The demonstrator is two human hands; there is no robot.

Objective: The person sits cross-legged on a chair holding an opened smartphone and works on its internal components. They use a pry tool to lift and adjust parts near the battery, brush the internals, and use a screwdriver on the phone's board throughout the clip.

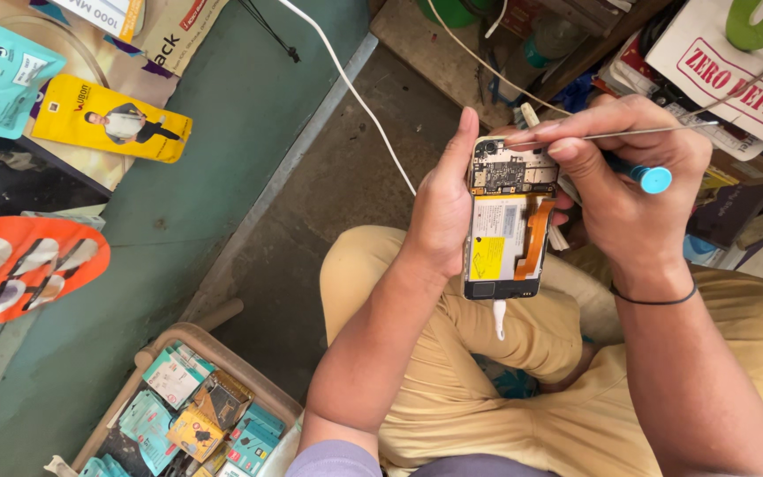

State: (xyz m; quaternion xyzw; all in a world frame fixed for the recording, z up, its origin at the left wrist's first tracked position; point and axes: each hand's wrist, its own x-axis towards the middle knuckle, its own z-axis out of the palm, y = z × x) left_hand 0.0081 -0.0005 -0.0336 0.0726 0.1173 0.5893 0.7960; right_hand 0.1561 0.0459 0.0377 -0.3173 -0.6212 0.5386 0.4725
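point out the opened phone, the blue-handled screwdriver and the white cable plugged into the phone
opened phone with its back cover off (505,225): head view, on the pale battery label.
thin metal screwdriver with a blue handle (651,177): head view, on the handle's blue end cap.
white charging cable (346,84): head view, on its run across the floor.
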